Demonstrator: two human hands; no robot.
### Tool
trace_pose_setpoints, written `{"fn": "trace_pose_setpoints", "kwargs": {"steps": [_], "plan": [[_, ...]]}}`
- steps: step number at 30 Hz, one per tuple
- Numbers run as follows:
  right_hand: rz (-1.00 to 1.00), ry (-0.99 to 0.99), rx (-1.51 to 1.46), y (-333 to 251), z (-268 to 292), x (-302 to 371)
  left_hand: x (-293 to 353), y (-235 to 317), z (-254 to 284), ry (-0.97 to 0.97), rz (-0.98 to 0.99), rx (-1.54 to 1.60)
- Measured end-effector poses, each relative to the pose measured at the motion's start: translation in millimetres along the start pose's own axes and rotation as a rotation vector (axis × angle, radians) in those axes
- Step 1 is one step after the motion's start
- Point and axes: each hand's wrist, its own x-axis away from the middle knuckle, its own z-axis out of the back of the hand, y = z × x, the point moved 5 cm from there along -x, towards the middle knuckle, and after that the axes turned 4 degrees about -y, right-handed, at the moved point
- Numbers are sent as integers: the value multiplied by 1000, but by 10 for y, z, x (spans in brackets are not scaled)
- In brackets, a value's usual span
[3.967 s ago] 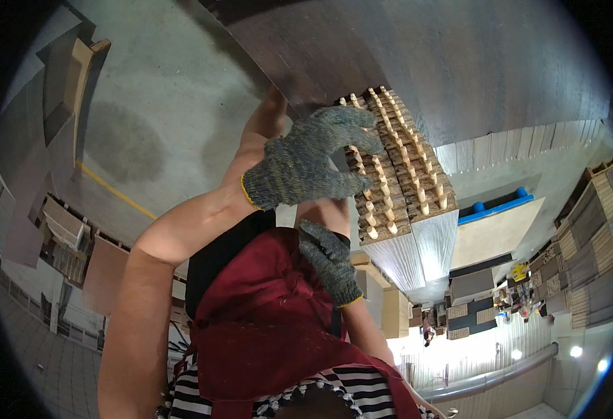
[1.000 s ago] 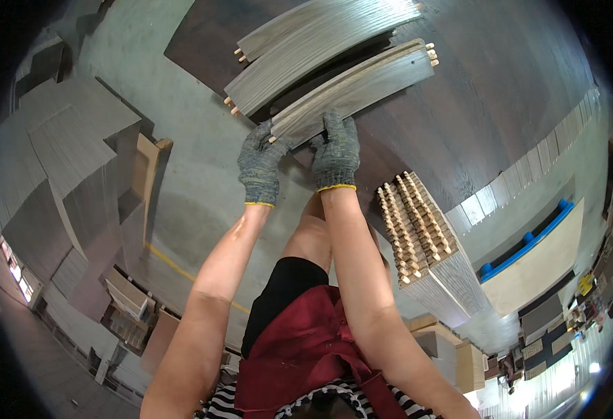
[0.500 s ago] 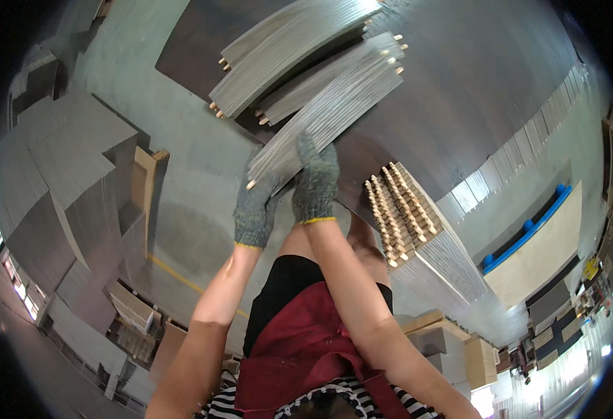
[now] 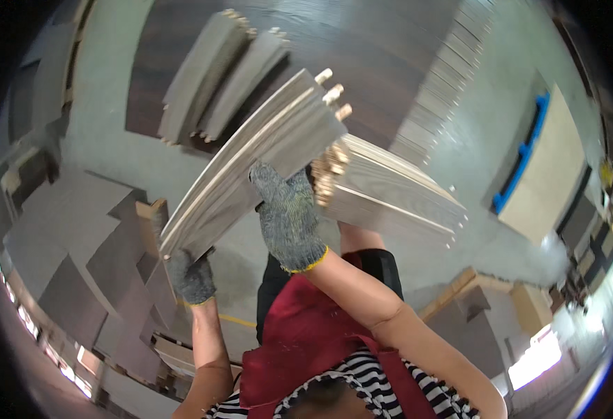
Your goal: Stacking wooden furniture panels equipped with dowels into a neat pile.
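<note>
Lifted in front of me at a slant is a bundle of grey wood-grain slats (image 4: 268, 140), with pale wooden pegs sticking out of its far right end. My left hand (image 4: 193, 278), in a grey knitted glove, grips the near left end; its fingers are partly hidden by the slats. Gloved the same way, my right hand (image 4: 287, 213) is closed around the bundle's near side, thumb on the face. Just to the right lies a stack of similar slats (image 4: 390, 185), its pegged end close to my right hand.
Two piles of slats (image 4: 198, 77) lie on a dark tabletop (image 4: 362, 42) ahead. Along its right side runs a row of grey slats (image 4: 432, 91). Farther right stands a pale curved panel (image 4: 547, 164) with a blue edge. Large grey sheets (image 4: 76, 230) are stacked at left.
My hands have raised the slat bundle off the tabletop's piles and spread apart along it, left hand down and left. The view has turned, shifting the piles to the left.
</note>
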Motion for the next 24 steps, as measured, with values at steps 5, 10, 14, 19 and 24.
{"fn": "trace_pose_setpoints", "kwargs": {"steps": [5,10,14,19,24], "plan": [[300,139,563,-75,1106,869,158,20,-537,-137,6,-171],[-423,254,-520,450,2019,1718,441,-230,-1146,-366,192,-449],[-884,483,-1096,781,2150,2182,499,-424,-1693,-562,270,-607],[-799,385,-964,942,2131,2099,453,-426,-2004,-487,366,-612],[-916,412,-1045,950,2114,2082,439,-352,-2087,-490,259,-692]]}}
